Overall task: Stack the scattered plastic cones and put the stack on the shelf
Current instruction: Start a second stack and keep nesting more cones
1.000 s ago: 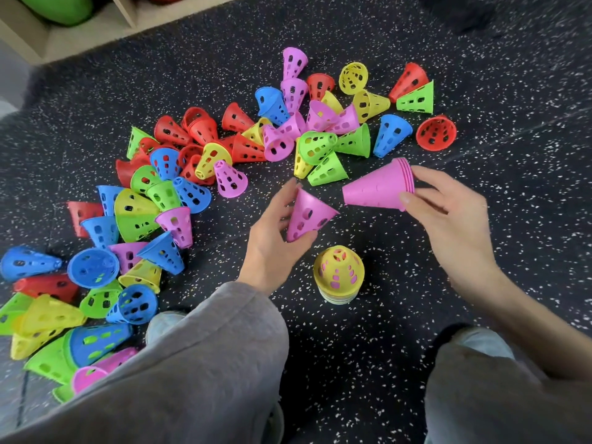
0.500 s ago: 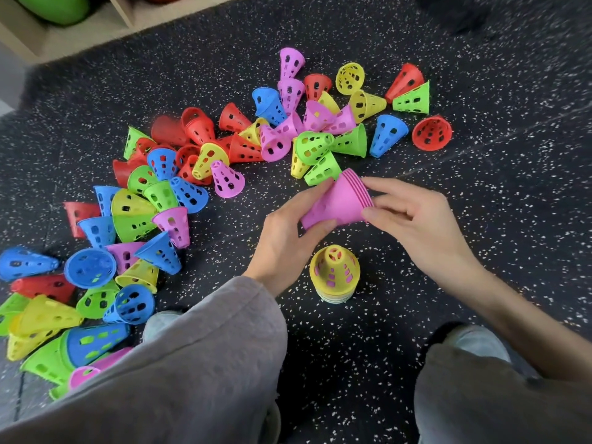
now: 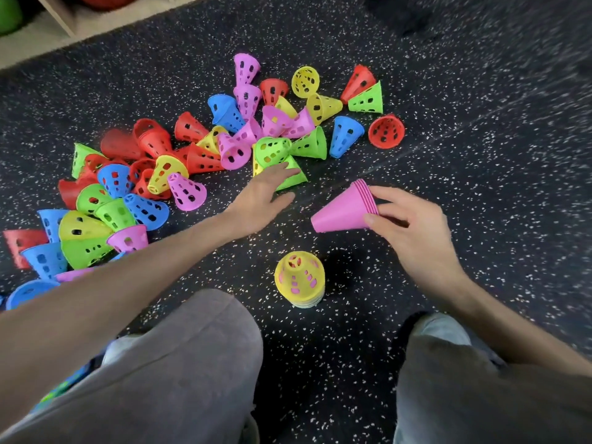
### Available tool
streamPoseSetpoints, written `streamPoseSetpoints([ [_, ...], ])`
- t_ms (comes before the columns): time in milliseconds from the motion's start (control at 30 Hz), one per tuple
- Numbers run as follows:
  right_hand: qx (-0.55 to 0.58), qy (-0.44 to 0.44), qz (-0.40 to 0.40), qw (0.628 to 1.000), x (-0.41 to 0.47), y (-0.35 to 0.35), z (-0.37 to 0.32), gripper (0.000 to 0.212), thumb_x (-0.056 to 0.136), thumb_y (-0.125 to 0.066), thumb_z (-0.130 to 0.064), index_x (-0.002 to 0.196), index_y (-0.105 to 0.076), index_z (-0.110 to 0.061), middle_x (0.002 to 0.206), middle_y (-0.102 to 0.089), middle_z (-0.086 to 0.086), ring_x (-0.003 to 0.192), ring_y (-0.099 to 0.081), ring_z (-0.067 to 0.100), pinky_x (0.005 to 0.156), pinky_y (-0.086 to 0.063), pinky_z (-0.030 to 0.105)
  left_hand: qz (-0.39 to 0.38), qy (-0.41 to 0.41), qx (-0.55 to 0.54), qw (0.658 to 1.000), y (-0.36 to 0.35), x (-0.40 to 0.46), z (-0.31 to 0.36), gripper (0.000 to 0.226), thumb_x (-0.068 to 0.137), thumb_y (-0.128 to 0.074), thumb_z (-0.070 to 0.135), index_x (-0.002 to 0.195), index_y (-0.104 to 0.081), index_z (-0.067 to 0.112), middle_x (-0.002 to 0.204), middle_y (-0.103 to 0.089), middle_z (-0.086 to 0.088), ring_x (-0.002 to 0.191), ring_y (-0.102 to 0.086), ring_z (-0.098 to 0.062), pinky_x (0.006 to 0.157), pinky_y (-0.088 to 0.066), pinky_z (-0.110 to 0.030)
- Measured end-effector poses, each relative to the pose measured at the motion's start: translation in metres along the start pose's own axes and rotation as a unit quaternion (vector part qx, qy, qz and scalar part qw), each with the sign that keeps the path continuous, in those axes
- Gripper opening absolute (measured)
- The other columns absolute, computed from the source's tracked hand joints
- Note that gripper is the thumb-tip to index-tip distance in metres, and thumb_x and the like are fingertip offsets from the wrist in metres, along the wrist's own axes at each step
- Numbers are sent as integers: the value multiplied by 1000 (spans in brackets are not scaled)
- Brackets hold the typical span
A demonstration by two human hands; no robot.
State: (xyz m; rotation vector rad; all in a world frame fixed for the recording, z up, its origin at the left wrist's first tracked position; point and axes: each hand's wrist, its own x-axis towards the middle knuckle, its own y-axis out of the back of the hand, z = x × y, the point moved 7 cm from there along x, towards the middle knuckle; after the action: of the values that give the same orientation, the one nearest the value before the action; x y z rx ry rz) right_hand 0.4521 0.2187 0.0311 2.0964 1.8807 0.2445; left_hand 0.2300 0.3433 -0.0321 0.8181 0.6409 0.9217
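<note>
Many plastic cones [image 3: 205,145] lie scattered on the floor [image 3: 480,155], toward its far left side. We hold a pink stack [image 3: 344,210] in our right hand [image 3: 413,229], just above the floor. Our fingers [image 3: 381,195] curl around its wide end and grip it. The stack lies on its side. Its long line runs across us, with the small tip pointing left and a bit toward us. We think we hold it this way so the next cone can slide onto the tip. Our left hand [image 3: 261,193] reaches out to the pile with straight, loose fingers and holds nothing. It touches a green cone [image 3: 293,179]. A yellow stack [image 3: 299,280] stands upright on the floor between our knees, tip up, so it cannot roll away. The shelf [image 3: 64,25] waits at the floor's far left corner.
</note>
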Motion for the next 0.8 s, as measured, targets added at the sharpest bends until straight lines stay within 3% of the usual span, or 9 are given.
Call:
streamPoseSetpoints([
  [67,-3,-4,12,1000,0,5,3,39,92,-68,-6,121,-69,-32,95,-76,-21,98,-70,1,98,-54,34,-40,-20,55,997,-4,13,-4,59,105,-55,25,160,-32,25,170,-18,-4,156,-19,-24,127,-19,-44],
  [200,-12,1,23,1000,-3,10,3,43,91,-69,-8,114,-66,-45,93,-75,-24,98,-70,4,99,-52,41,-82,-8,109,991,-9,27,-8,73,103,-59,23,164,-18,27,172,-6,-4,158,-15,-29,128,-18,-46],
  [267,-13,7,19,1000,-4,11,4,45,91,-69,-8,109,-65,-49,94,-75,-25,100,-70,9,99,-52,43,-59,-13,112,992,-5,28,-6,72,102,-60,19,163,-23,26,168,-20,-7,152,-27,-31,125,-25,-45],
  [333,-3,5,15,1000,-4,11,5,44,91,-69,-8,111,-66,-47,92,-76,-24,100,-70,8,100,-51,40,-2,-37,94,995,5,25,1,63,100,-61,15,157,-35,21,146,-44,-10,130,-48,-28,116,-37,-42],
  [400,5,1,16,1000,-4,11,7,42,92,-69,-8,114,-67,-44,91,-76,-24,99,-70,4,100,-51,34,53,-44,67,995,13,21,5,57,99,-64,14,152,-44,20,130,-48,-9,113,-50,-22,107,-43,-41],
  [433,6,0,18,1000,-4,11,7,42,92,-69,-8,113,-67,-44,91,-76,-24,98,-70,4,100,-51,34,63,-39,57,996,13,20,4,57,98,-65,14,151,-45,21,131,-45,-9,114,-49,-23,107,-43,-40],
  [600,14,-2,12,1000,-5,6,8,44,92,-69,-6,109,-65,-47,91,-75,-24,99,-70,7,99,-52,38,-73,-12,62,995,-15,18,-14,81,92,-77,25,159,-32,30,158,-40,-12,145,-39,-30,121,-32,-46],
  [667,13,-4,13,1000,-5,6,9,45,91,-69,-7,109,-65,-47,91,-75,-25,99,-70,5,99,-52,36,-121,15,44,992,-23,13,-22,87,89,-79,31,160,-28,36,156,-45,-10,143,-43,-27,119,-35,-47],
  [800,10,-4,18,1000,-5,9,11,45,91,-68,-6,108,-65,-47,90,-76,-22,97,-70,7,95,-50,27,-92,47,93,990,-27,5,-26,92,82,-82,48,157,-33,30,141,-53,-11,132,-48,-31,112,-40,-50],
])
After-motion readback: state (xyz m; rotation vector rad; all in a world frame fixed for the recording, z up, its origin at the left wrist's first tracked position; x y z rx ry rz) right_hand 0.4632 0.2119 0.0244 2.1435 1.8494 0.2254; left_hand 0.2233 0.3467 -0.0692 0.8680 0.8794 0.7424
